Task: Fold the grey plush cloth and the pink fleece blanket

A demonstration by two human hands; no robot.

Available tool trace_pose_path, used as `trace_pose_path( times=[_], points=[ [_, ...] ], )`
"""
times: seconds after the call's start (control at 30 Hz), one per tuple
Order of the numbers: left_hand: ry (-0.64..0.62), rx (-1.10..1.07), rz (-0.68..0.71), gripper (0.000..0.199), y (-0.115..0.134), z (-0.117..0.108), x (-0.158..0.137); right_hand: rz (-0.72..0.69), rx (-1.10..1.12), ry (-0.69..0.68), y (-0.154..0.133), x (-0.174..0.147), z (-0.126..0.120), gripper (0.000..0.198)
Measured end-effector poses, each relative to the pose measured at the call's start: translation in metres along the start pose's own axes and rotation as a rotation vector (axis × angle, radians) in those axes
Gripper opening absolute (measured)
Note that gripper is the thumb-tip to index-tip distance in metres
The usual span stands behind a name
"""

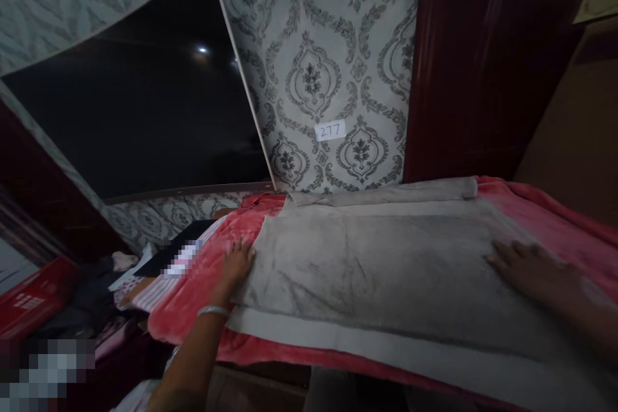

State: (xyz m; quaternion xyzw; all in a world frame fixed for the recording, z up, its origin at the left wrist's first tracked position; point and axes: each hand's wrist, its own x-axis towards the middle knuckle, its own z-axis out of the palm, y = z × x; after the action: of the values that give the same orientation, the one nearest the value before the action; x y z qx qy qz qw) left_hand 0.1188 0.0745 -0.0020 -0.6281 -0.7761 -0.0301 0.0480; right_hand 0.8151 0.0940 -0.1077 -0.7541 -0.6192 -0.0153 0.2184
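Note:
A grey plush cloth (367, 270) lies spread and partly folded over a pinkish-red blanket (193, 302); a rolled or folded grey strip runs along its far side, and a paler layer shows beneath its near edge. My left hand (237, 262), with a bracelet on the wrist, rests flat at the cloth's left edge with fingers stretched out. On the cloth's right part, my right hand (526, 267) lies palm down, fingers spread, slightly blurred. Neither hand grips anything.
A large dark television (183, 96) leans against the patterned wall behind. A paper label (331, 130) reading 277 is stuck to the wallpaper. Striped fabric (159, 290), piled dark clothes (91, 290) and a red box (38, 290) are at the left.

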Motion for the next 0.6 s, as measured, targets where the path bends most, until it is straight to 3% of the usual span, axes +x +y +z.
trace_pose_path(
  times=[0.07, 0.2, 0.3, 0.37, 0.43, 0.53, 0.57, 0.6],
  points=[
    [0.000, -0.015, 0.122, 0.057, 0.042, -0.001, 0.019, -0.051, -0.067, -0.088, -0.055, 0.004, -0.008, 0.062],
    [-0.087, -0.054, 0.442, 0.060, 0.154, 0.006, 0.044, -0.342, -0.090, -0.263, -0.186, 0.008, -0.001, 0.060],
    [-0.131, -0.082, 0.599, 0.062, 0.207, 0.018, 0.051, -0.514, -0.027, -0.370, -0.234, 0.014, 0.016, 0.063],
    [-0.135, -0.089, 0.637, 0.060, 0.211, 0.026, 0.056, -0.551, -0.007, -0.391, -0.228, 0.026, 0.023, 0.064],
    [-0.130, -0.088, 0.628, 0.057, 0.194, 0.032, 0.066, -0.499, -0.026, -0.359, -0.197, 0.042, 0.023, 0.064],
    [-0.051, -0.153, 0.445, 0.048, 0.161, 0.035, 0.094, -0.301, -0.098, -0.309, -0.127, 0.066, 0.010, 0.062],
    [-0.021, -0.204, 0.333, 0.043, 0.156, 0.035, 0.105, -0.224, -0.120, -0.302, -0.104, 0.072, 0.004, 0.062],
    [-0.017, -0.216, 0.313, 0.043, 0.155, 0.035, 0.116, -0.148, -0.139, -0.295, -0.082, 0.077, -0.003, 0.062]
  ],
)
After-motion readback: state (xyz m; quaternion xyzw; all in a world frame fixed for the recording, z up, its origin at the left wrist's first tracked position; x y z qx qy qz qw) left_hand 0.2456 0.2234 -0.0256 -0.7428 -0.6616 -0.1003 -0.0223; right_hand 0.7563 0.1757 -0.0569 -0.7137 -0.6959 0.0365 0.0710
